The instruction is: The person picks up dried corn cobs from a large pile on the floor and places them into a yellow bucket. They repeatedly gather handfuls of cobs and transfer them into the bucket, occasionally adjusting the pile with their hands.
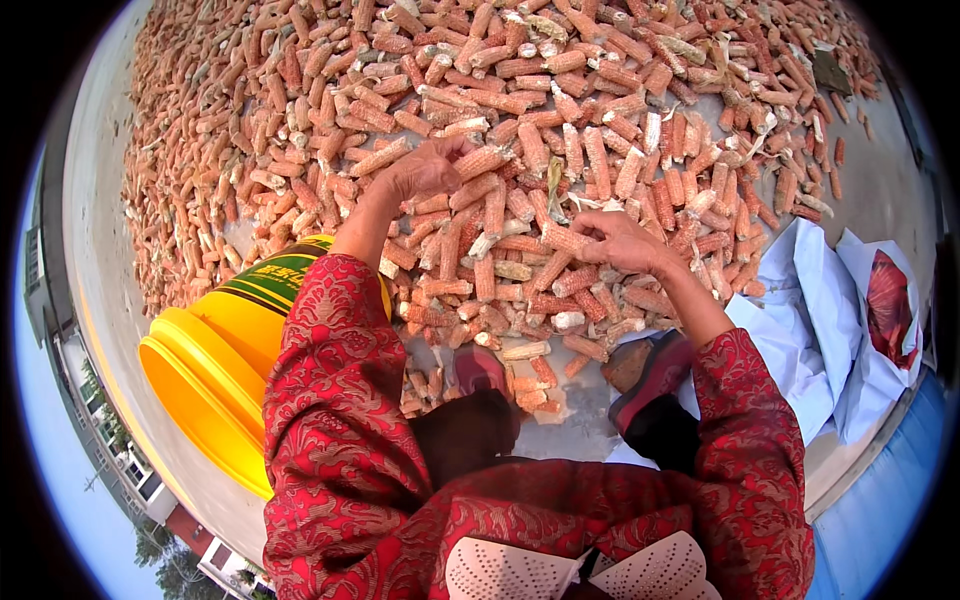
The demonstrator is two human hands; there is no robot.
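Note:
A broad heap of shelled corn cobs point(480, 97), reddish-orange with pale ends, spreads over the ground before me. Over the near middle of it, my left hand point(429, 169) has its fingers curled at the end of one corn cob point(486, 160). My right hand point(619, 241), lower and to the right, pinches the end of another corn cob point(562, 238) between thumb and fingers. Part of each cob is hidden by the hand. A dry strip of husk point(554, 187) lies among the cobs between my hands.
A yellow plastic bucket point(217, 352) with a green printed band lies on its side by my left arm. White sacking point(795, 322) with a red print is crumpled at right. My shoes point(480, 369) stand at the heap's near edge, beside a brick-like block point(627, 364).

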